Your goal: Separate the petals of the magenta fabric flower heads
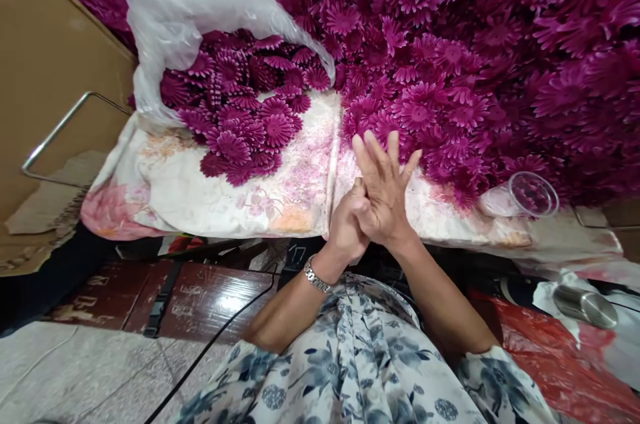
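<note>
Both hands meet at the table's near edge, right hand (385,191) with fingers splayed open, left hand (347,227) curled against its palm, flowers (400,111) just beyond the fingertips.

Beyond the joined hands lie matt magenta plastic flowers (450,44) on smooth printed cloth (260,191). A thin glossy plastic bag (200,11) sits further left, beside matt cardboard (45,71). Right: clear plastic cup (533,194); brushed metal cylinder (585,305).
</note>
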The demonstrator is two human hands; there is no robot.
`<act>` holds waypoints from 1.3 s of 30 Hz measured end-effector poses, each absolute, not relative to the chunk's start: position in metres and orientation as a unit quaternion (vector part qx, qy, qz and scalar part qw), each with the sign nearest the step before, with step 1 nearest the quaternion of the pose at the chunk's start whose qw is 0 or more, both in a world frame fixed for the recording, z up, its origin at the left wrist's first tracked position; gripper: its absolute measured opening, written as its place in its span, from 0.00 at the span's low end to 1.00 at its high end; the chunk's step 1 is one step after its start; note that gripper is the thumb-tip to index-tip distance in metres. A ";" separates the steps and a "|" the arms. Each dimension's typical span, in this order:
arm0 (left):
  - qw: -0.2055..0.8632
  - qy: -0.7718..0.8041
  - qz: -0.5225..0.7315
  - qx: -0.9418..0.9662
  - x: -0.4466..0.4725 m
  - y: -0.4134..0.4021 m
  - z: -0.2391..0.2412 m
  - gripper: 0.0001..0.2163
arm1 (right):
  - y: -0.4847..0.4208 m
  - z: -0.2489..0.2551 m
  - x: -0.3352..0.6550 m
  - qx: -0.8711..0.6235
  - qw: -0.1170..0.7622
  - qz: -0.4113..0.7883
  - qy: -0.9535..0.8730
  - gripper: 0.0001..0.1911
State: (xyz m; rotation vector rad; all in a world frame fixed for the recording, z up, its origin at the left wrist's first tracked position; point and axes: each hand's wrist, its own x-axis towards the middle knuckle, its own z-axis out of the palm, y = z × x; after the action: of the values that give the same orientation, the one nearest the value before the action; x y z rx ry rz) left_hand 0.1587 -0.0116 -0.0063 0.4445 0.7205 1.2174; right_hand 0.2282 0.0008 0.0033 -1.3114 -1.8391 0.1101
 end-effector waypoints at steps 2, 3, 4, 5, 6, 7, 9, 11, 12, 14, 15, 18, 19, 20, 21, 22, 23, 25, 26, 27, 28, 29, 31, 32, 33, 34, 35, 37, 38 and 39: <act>0.757 0.315 0.544 0.179 0.153 -0.004 -0.004 0.09 | 0.003 0.004 0.238 -0.523 0.430 0.034 -0.735 0.38; 0.765 0.314 0.540 0.158 0.151 0.000 -0.003 0.07 | 0.003 0.005 0.243 -0.509 0.434 0.045 -0.742 0.38; 0.773 0.317 0.532 0.136 0.149 0.003 -0.003 0.07 | 0.002 0.006 0.247 -0.492 0.438 0.065 -0.750 0.36; 0.781 0.317 0.525 0.118 0.147 0.005 -0.002 0.08 | 0.000 0.007 0.251 -0.476 0.441 0.086 -0.756 0.34; 0.786 0.314 0.522 0.104 0.146 0.007 -0.001 0.09 | -0.003 0.007 0.253 -0.468 0.445 0.103 -0.756 0.30; 0.789 0.309 0.523 0.095 0.144 0.009 -0.001 0.10 | -0.005 0.007 0.254 -0.470 0.449 0.116 -0.751 0.25; 0.790 0.300 0.528 0.082 0.142 0.010 0.001 0.13 | -0.010 0.004 0.254 -0.483 0.445 0.125 -0.744 0.18; 0.790 0.291 0.534 0.076 0.142 0.011 0.002 0.16 | -0.013 -0.001 0.251 -0.482 0.425 0.113 -0.758 0.15; 0.792 0.288 0.533 0.078 0.143 0.010 0.003 0.17 | -0.014 -0.002 0.249 -0.477 0.420 0.104 -0.765 0.15; 0.787 0.290 0.536 0.091 0.144 0.009 0.003 0.19 | -0.015 -0.003 0.247 -0.471 0.426 0.080 -0.768 0.15; 0.779 0.299 0.542 0.102 0.145 0.008 0.003 0.18 | -0.015 -0.003 0.247 -0.476 0.431 0.065 -0.764 0.14; 0.743 0.331 0.554 0.178 0.143 0.003 0.003 0.13 | -0.015 0.003 0.253 -0.501 0.408 0.013 -0.763 0.13; 0.737 0.342 0.545 0.206 0.141 0.001 0.004 0.11 | -0.015 0.005 0.255 -0.507 0.389 0.002 -0.769 0.13; 0.737 0.352 0.530 0.225 0.139 0.000 0.004 0.11 | -0.015 0.007 0.258 -0.508 0.371 0.001 -0.777 0.14; 0.743 0.361 0.515 0.232 0.137 0.000 0.004 0.11 | -0.015 0.008 0.260 -0.506 0.357 0.009 -0.785 0.15; 0.750 0.366 0.503 0.227 0.135 0.000 0.005 0.12 | -0.015 0.009 0.261 -0.502 0.351 0.021 -0.790 0.16; 0.755 0.367 0.500 0.215 0.133 0.001 0.005 0.12 | -0.015 0.010 0.262 -0.500 0.353 0.032 -0.790 0.17; 0.750 0.360 0.517 0.201 0.129 0.002 0.005 0.11 | -0.017 0.009 0.263 -0.504 0.378 0.052 -0.775 0.18; 0.744 0.356 0.528 0.202 0.128 0.003 0.005 0.11 | -0.018 0.009 0.262 -0.507 0.397 0.066 -0.762 0.15; 0.738 0.353 0.536 0.208 0.128 0.003 0.005 0.11 | -0.019 0.007 0.262 -0.510 0.416 0.084 -0.748 0.12; 0.735 0.351 0.539 0.216 0.127 0.003 0.005 0.12 | -0.020 0.006 0.261 -0.511 0.431 0.104 -0.736 0.08; 0.733 0.350 0.539 0.223 0.127 0.003 0.005 0.12 | -0.021 0.004 0.261 -0.512 0.442 0.123 -0.727 0.06; 0.725 0.354 0.545 0.228 0.128 0.002 0.004 0.12 | -0.023 0.000 0.260 -0.512 0.452 0.144 -0.716 0.06; 0.719 0.358 0.552 0.225 0.128 0.001 0.004 0.12 | -0.023 -0.001 0.261 -0.515 0.452 0.145 -0.714 0.06; 0.712 0.362 0.560 0.220 0.128 0.001 0.004 0.12 | -0.024 -0.002 0.261 -0.517 0.448 0.145 -0.715 0.06; 0.705 0.367 0.567 0.215 0.129 0.001 0.003 0.12 | -0.025 -0.002 0.262 -0.518 0.442 0.146 -0.718 0.06; 0.700 0.370 0.573 0.213 0.129 0.001 0.003 0.12 | -0.027 -0.001 0.263 -0.520 0.434 0.146 -0.721 0.06; 0.684 0.379 0.581 0.223 0.129 0.002 0.002 0.11 | -0.031 0.002 0.264 -0.524 0.427 0.124 -0.727 0.05; 0.672 0.388 0.585 0.236 0.130 0.001 0.002 0.10 | -0.033 0.005 0.264 -0.523 0.429 0.105 -0.728 0.05; 0.659 0.396 0.588 0.250 0.130 0.001 0.001 0.10 | -0.035 0.008 0.263 -0.520 0.435 0.088 -0.730 0.04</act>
State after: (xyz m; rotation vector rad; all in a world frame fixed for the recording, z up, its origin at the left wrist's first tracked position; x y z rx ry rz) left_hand 0.1297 0.0009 0.0014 0.5670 0.8972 1.3309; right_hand 0.2634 -0.0348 0.0081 -1.2949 -1.8175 0.2191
